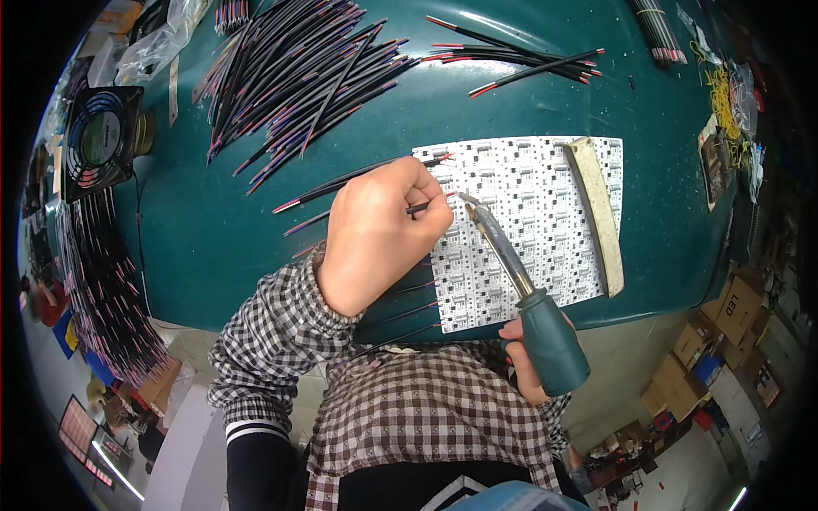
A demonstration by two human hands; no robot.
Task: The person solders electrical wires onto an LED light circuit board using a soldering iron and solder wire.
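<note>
My left hand point(375, 226) is closed in a pinch on a black cable point(417, 208), whose red-and-white wire end lies at the left part of a white circuit board panel point(520, 247). In my right hand point(526, 366) is a soldering iron point(550, 336) with a dark green handle. Its tip meets or nearly meets the wire end; solder contact is too small to tell. Several other cables point(324, 194) run to the panel's left edge, partly hidden by my left hand. A whitish bar with a dark side point(596, 213) lies across the panel's right part.
A big heap of black cables point(298, 77) covers the far left of the green table point(204, 247); a smaller group point(520, 60) lies far centre. A fan point(102, 140) stands at the left edge, with bundled cables point(106, 289) hanging near it. A tied bundle point(660, 30) and yellow strands point(722, 102) are at right.
</note>
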